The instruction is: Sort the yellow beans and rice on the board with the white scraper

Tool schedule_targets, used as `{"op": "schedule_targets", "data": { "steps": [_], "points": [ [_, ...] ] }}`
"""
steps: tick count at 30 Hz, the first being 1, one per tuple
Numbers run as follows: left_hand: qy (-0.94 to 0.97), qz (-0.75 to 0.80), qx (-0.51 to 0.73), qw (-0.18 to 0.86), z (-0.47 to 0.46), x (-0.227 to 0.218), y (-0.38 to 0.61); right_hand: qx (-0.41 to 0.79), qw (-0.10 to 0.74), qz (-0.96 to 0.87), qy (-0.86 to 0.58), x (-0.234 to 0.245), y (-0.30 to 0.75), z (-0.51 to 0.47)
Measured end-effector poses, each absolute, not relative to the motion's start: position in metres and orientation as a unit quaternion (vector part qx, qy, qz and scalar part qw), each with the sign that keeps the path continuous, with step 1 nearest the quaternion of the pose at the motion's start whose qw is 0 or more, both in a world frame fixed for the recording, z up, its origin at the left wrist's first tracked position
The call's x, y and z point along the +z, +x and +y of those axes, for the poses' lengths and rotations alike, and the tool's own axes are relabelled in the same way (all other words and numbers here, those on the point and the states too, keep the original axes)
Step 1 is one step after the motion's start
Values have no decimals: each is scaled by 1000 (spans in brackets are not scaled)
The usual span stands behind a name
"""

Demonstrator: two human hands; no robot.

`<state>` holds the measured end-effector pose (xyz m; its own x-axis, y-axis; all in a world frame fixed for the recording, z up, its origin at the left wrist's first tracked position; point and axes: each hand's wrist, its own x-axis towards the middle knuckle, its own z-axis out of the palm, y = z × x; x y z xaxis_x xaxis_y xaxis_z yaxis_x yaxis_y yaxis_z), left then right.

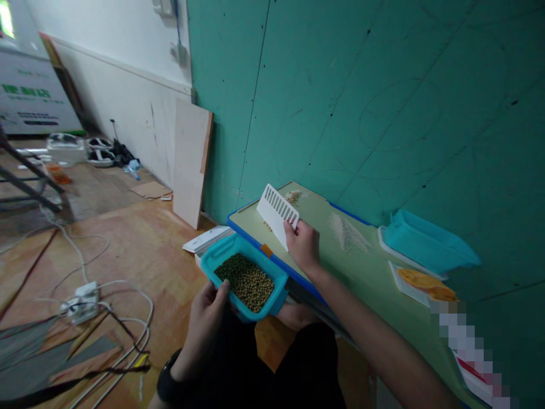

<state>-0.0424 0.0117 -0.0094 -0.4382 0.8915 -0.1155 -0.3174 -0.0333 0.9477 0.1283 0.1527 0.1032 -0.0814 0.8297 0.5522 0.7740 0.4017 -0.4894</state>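
My left hand (208,309) grips the near rim of a turquoise plastic tub (209,262), thumb over the edge. Inside it lie dark green beans (234,271) on one side and tan soybeans (254,288) on the other. The tub is held at the edge of a low green-topped table (315,200) with a blue border. Over the tabletop my right hand (303,243) is closed on a white slotted scraper (276,213), tilted with its slots upward. A few tan beans (293,197) lie behind the scraper, and others show beside its lower edge.
White powder (349,233) is scattered on the tabletop. Along the wall stand another turquoise tub (430,241) and a yellow cloth (428,284) on a white tray. A white board (189,165) leans nearby. Cables and a power strip (83,302) lie on the floor at left.
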Motion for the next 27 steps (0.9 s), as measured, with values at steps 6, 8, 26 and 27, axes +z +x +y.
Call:
{"op": "schedule_targets", "data": {
  "steps": [6, 8, 26, 27],
  "points": [
    [288, 504, 682, 445, 30, -1, -51, 84, 419, -736, -525, 101, 134, 149],
    [306, 509, 674, 439, 34, 2, -52, 105, 419, -740, -516, 101, 136, 145],
    [302, 500, 664, 466, 27, 12, -43, 170, 494, -729, -442, 106, 184, 138],
    [296, 504, 668, 461, 26, 11, -41, 164, 498, -721, -453, 107, 187, 149]
  ]
}}
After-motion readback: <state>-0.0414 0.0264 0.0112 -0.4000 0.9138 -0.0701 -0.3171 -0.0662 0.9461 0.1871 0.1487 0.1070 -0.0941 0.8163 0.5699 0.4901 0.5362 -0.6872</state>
